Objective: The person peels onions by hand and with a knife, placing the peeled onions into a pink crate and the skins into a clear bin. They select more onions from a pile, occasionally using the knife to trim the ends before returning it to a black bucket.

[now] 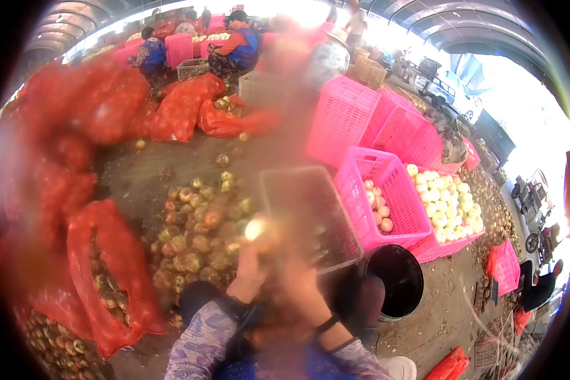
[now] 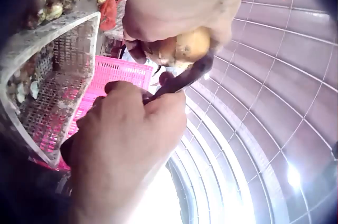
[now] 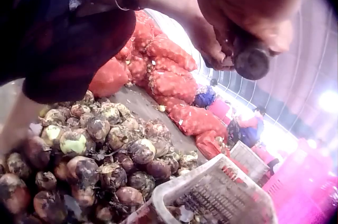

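In the left wrist view my left hand (image 2: 185,2) grips a yellow-brown peeled onion (image 2: 193,44) from above. My right hand (image 2: 127,129) holds a dark knife (image 2: 185,78), its far end right at the onion's underside. Only the round butt of the knife's dark handle (image 3: 252,63) shows under the right hand (image 3: 253,2) in the right wrist view. From the head, both hands are close together over my lap, the left hand (image 1: 250,272) beside the right hand (image 1: 301,285), partly blurred by a smear. Unpeeled onions (image 1: 193,240) lie heaped on the ground just ahead and left.
A grey crate (image 3: 163,195) with scraps inside stands before me. To its right are a pink crate (image 1: 386,237) with a few onions, a heaped crate of peeled onions (image 1: 446,202) and a black bucket (image 1: 394,282). Red mesh sacks (image 1: 111,272) line the left; people sit farther back.
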The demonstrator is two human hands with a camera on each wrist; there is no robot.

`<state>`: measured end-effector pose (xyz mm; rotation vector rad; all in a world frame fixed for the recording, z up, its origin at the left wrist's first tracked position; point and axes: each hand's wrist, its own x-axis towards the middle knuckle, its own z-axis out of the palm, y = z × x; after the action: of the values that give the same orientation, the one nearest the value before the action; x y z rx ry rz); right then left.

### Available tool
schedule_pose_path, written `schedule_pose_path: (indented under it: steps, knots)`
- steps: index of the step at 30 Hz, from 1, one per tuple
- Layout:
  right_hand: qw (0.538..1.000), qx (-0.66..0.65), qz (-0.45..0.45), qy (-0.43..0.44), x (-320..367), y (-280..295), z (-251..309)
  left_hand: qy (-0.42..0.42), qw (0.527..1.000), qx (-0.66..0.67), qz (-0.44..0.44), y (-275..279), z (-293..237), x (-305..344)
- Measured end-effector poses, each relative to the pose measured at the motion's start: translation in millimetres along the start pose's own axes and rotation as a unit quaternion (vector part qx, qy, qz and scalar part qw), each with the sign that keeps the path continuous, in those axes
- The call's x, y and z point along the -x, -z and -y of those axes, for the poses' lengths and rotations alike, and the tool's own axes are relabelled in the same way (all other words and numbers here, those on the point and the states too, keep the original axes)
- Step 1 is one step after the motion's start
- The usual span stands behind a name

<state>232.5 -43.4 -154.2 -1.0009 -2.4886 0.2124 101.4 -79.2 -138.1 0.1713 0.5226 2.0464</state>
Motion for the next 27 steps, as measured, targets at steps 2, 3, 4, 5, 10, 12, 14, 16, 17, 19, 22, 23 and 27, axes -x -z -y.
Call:
schedule_pose_path:
  steps: [2,3,4,5,10,12,14,16,17,19,22,23,27]
  knots:
    - [1.000,0.026,0.005,0.010,-2,-2,1,-0.015,0.998,-0.053,0.013,6,3,-2]
    - [1.000,0.015,-0.008,0.008,-5,-8,-3,-0.031,0.994,-0.106,0.027,9,5,-3]
    - [1.000,0.005,-0.022,0.006,-8,-11,-4,-0.030,0.994,-0.106,0.028,12,7,-6]
    - [1.000,0.006,-0.023,0.005,-10,-13,-4,-0.053,0.988,-0.144,0.017,16,11,-9]
    - [0.999,-0.042,-0.017,-0.022,-17,-8,-5,-0.121,0.954,-0.276,0.001,15,15,-9]
    - [0.993,-0.099,0.018,-0.062,-20,-4,-8,-0.032,0.988,-0.147,0.036,15,12,-8]
    - [0.982,-0.154,0.049,-0.100,-24,-2,-13,-0.022,0.992,-0.121,0.018,-5,9,-1]
    - [0.991,-0.107,0.040,-0.071,-21,1,-15,-0.008,0.996,-0.093,-0.007,-13,8,4]
    - [0.993,-0.091,0.036,-0.063,-21,5,-14,-0.018,0.995,-0.090,0.032,-13,7,4]
    - [0.992,-0.087,0.048,-0.073,-20,18,-8,-0.020,0.994,-0.085,0.070,-10,8,5]
    - [0.999,-0.003,0.004,-0.039,-18,-5,-29,0.015,0.996,0.005,0.092,-1,11,3]
    - [0.999,0.019,-0.006,-0.033,-15,-14,-37,0.024,0.998,0.005,0.061,4,15,2]
    - [0.998,0.065,-0.021,-0.006,-16,-23,-47,0.044,0.997,-0.023,0.064,6,16,1]
